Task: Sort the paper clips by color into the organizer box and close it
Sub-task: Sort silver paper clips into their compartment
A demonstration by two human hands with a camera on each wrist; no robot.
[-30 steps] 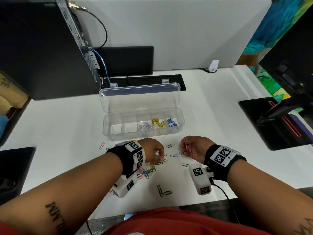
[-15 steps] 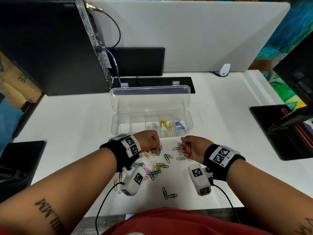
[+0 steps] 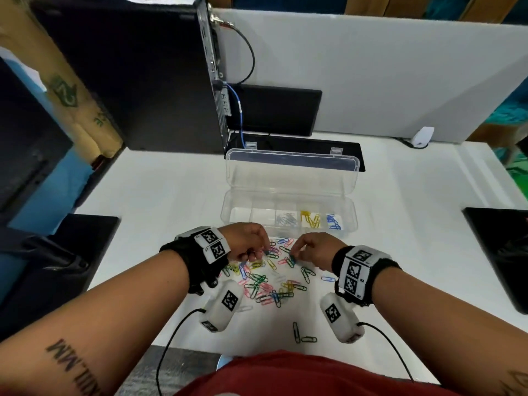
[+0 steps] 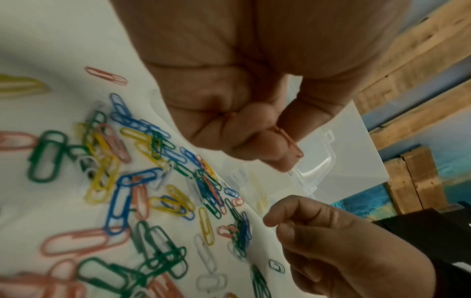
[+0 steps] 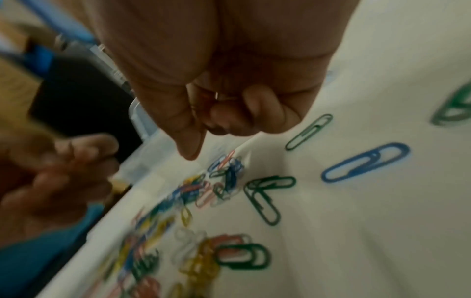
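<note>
Left hand (image 4: 229, 84) pinches a pink clip (image 4: 289, 141) over the pile (image 3: 271, 278) (right hand (image 3: 311, 250) curled, contents unclear)

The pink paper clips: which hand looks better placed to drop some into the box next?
Probably the left hand: it already pinches a pink paper clip, nearer the organizer box's empty left compartments.

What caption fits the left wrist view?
Left hand pinches a pink paper clip above the mixed-colour paper clip pile.
</note>
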